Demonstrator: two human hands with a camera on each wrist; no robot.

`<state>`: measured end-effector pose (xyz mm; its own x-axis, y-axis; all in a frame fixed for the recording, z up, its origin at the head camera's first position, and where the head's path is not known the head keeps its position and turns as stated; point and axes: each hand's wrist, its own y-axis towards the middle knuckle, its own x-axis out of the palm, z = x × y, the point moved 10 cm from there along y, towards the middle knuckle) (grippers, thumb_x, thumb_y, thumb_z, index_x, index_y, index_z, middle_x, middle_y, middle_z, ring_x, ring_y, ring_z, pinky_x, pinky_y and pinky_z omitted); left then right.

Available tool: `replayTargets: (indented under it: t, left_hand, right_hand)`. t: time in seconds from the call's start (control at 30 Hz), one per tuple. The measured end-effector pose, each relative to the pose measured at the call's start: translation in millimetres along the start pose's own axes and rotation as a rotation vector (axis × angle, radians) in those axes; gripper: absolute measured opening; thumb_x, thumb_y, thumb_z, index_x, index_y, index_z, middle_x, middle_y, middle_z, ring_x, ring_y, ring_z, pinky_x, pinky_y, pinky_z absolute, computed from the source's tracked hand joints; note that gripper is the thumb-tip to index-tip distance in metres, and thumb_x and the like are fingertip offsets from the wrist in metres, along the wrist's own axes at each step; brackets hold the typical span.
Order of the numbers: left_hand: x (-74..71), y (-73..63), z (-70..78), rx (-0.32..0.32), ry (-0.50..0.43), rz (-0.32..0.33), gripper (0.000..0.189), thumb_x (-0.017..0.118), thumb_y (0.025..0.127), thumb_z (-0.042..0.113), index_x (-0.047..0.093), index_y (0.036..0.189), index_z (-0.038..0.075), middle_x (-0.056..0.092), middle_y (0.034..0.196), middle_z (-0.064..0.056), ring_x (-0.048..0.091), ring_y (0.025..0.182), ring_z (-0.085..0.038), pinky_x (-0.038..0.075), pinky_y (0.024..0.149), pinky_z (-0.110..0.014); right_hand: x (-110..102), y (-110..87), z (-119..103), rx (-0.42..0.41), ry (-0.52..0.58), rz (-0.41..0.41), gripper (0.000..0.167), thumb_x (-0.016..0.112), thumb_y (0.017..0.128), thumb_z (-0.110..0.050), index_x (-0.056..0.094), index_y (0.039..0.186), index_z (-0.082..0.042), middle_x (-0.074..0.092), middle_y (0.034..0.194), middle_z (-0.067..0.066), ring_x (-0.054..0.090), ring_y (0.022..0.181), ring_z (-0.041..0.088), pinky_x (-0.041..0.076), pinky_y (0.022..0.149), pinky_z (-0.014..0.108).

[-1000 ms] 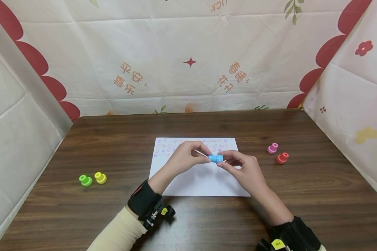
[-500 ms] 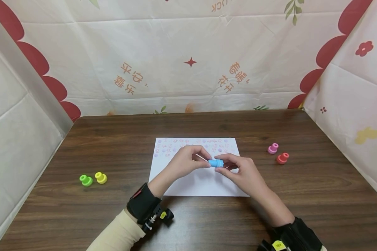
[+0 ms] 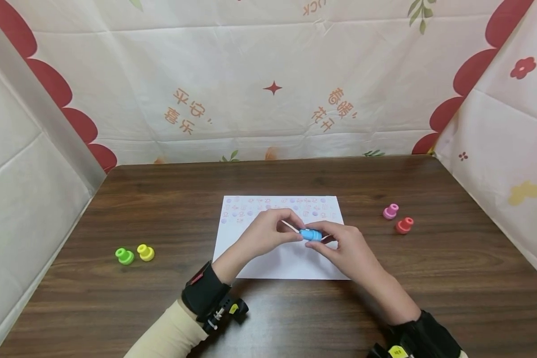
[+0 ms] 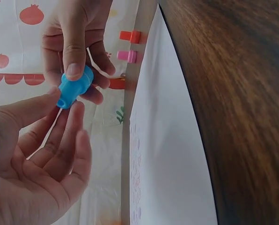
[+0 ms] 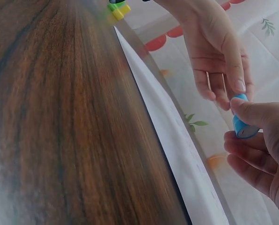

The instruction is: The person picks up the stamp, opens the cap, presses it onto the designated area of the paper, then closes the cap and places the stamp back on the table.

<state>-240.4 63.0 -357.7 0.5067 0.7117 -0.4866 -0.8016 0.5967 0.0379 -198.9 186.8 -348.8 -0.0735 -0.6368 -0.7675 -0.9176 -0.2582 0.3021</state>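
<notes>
— Holding what?
— Pinching a blue stamp [image 3: 311, 235] by its narrow end with the left hand [image 3: 266, 231], by its wide end with the right hand [image 3: 348, 246], above the white paper [image 3: 286, 266].
— Hard to see?
— Partly covered by both hands. Cannot make out the tiny printed marks [image 3: 296, 200].

In the head view, fingertips of the left-hand grip [image 3: 268, 231] and right-hand grip [image 3: 346, 243] partly cover the blue stamper [image 3: 311, 234], the prints [image 3: 275, 201] on the white sheet [image 3: 277, 266] are too small to make out, and the bottom edge cuts off the right wrist camera [image 3: 398, 352]. In the right wrist view, the green stamper [image 5: 115, 6] is blurred and cropped by the top edge, and the right-hand grip runs out past the right edge.
</notes>
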Motion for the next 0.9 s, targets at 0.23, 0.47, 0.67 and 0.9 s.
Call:
replayTargets:
  t: [0.23,0.47,0.67,0.9]
  left_hand:
    - [-5.6,-3.7,0.3,0.017,0.029,0.004,0.014,0.073,0.091,0.012,0.072,0.104,0.012,0.074,0.109,-0.002,0.07,0.099,-0.016,0.055,0.089,-0.028]
    - [-23.2,-9.6,-9.6,0.017,0.036,0.039,0.012,0.072,0.091,0.011,0.072,0.102,0.011,0.074,0.107,-0.002,0.071,0.099,-0.014,0.054,0.092,-0.028]
    - [-47.9,-19.7,-15.9,0.025,0.046,0.088,0.012,0.07,0.092,0.011,0.072,0.103,0.009,0.073,0.107,-0.005,0.071,0.101,-0.017,0.054,0.096,-0.034]
    - [-81.2,-39.3,-27.1,-0.049,0.062,0.156,0.014,0.069,0.094,0.014,0.071,0.107,0.01,0.073,0.109,-0.006,0.069,0.104,-0.02,0.054,0.095,-0.041]
  right_hand:
    - [-9.2,-4.8,9.5,0.023,-0.021,0.048,0.032,0.082,0.082,-0.02,0.072,0.112,-0.012,0.077,0.097,-0.002,0.072,0.081,0.011,0.061,0.077,0.033]
    - [-23.5,-12.0,24.4,0.066,-0.023,0.102,0.035,0.082,0.082,-0.014,0.069,0.115,-0.011,0.076,0.092,0.002,0.07,0.078,0.014,0.061,0.074,0.036]
    - [-43.5,-19.5,36.2,0.044,-0.059,0.199,0.04,0.08,0.083,-0.009,0.069,0.121,-0.014,0.077,0.103,0.008,0.07,0.082,0.016,0.057,0.074,0.016]
    - [-62.0,-29.4,54.4,0.079,-0.076,0.266,0.034,0.078,0.084,-0.006,0.067,0.117,-0.01,0.075,0.102,0.009,0.068,0.085,0.013,0.045,0.077,0.001]
